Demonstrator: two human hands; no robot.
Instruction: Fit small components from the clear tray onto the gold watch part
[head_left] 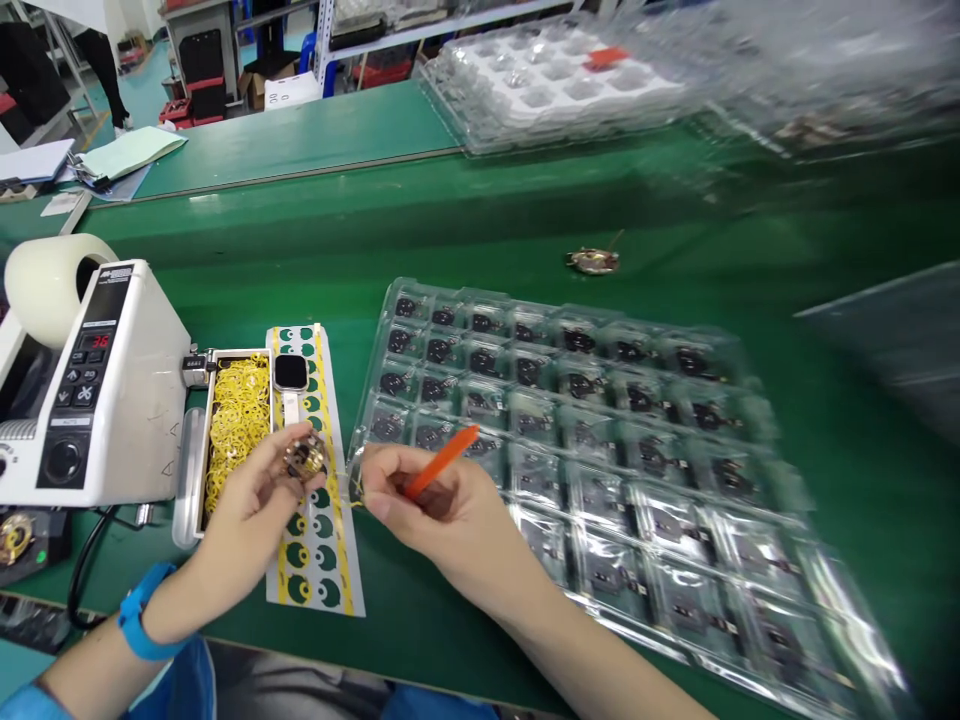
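My left hand (259,490) is closed on a small round gold-coloured part (304,457), gripping it by the edge above a sticker sheet. In my right hand (431,510) is an orange stick-like tool (444,460), pinched between thumb and fingers. Its working end is hidden by the fingers, and a small yellow piece shows near the fingertips. Beneath the left fingers lies the white sheet (352,590) with yellow strips and rows of cut-outs. The right hand is over the left edge of a clear plastic tray (379,345) whose pockets hold dark small parts.
At the left stands a white tape dispenser (150,390) beside a box (261,352) of yellow rings (240,410). A white device with a dark square face (291,372) lies on the sheet. Another round part (595,261) rests behind the tray. Stacked clear trays (480,110) stand at the back.
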